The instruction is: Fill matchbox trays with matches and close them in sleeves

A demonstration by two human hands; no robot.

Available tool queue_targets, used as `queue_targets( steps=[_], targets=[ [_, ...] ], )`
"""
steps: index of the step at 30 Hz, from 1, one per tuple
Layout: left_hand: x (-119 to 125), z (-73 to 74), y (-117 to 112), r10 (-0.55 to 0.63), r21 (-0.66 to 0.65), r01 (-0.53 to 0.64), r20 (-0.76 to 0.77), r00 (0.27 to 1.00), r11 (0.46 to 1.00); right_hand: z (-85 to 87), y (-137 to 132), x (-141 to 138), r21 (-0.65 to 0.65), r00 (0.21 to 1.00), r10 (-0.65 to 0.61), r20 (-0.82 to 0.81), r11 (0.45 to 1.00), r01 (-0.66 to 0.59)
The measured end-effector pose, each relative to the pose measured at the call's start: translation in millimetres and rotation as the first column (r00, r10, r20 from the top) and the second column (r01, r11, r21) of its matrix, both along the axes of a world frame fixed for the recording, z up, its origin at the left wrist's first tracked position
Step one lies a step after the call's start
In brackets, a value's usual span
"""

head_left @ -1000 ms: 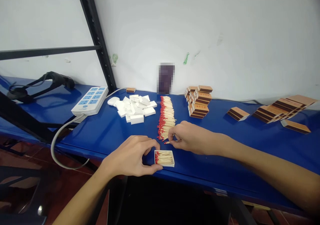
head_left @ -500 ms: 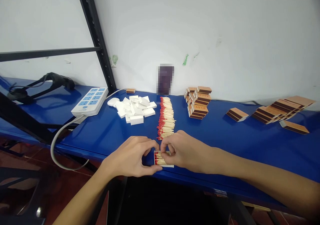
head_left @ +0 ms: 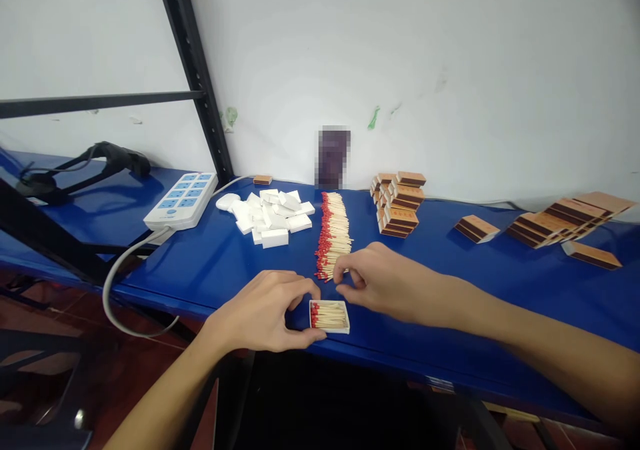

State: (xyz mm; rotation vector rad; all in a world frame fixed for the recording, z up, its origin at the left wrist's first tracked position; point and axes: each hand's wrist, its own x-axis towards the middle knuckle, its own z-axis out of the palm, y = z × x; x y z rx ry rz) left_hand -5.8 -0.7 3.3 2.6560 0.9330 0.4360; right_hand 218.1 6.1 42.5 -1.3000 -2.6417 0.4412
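At the frame's lower centre, the left hand (head_left: 265, 310) is pinching the white tray (head_left: 337, 331) of matches, while the right hand (head_left: 380, 280), fingertips parted, is hanging beside the match row (head_left: 334, 233), whose lower end it could be scattering by careless brushing.

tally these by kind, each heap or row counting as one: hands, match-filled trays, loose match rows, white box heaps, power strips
Hands: 2 (left hand, right hand)
Match-filled tray: 1
Loose match row: 1
White box heap: 1
Power strip: 1
Total: 6
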Motion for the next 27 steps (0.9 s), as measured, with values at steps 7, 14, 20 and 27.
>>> queue_targets(
  steps=[7,14,20,27],
  targets=[
    [-1.5,3.2,-2.2,-0.007,-0.023,0.007,0.003,1.000,1.000,-5.3,14.7,5.4,0.046,0.992,-0.012,0.125,0.999,0.006],
    [-1.7,0.5,-2.5,0.031,-0.027,-0.031,-0.004,1.000,0.999,-20.5,19.9,6.4,0.100,0.993,0.045,0.111,0.993,-0.056],
    [-2.3,-2.1,-2.2,0.029,-0.015,-0.029,0.015,0.999,0.999,-21.5,20.1,6.4,0.101,0.993,0.051,0.103,0.993,-0.062],
    [-3.0,-3.1,-0.9,0.013,-0.031,-0.013,0.001,1.000,0.999,-20.7,18.8,5.2,0.106,0.993,0.085,0.077,0.990,-0.093]
  ],
)
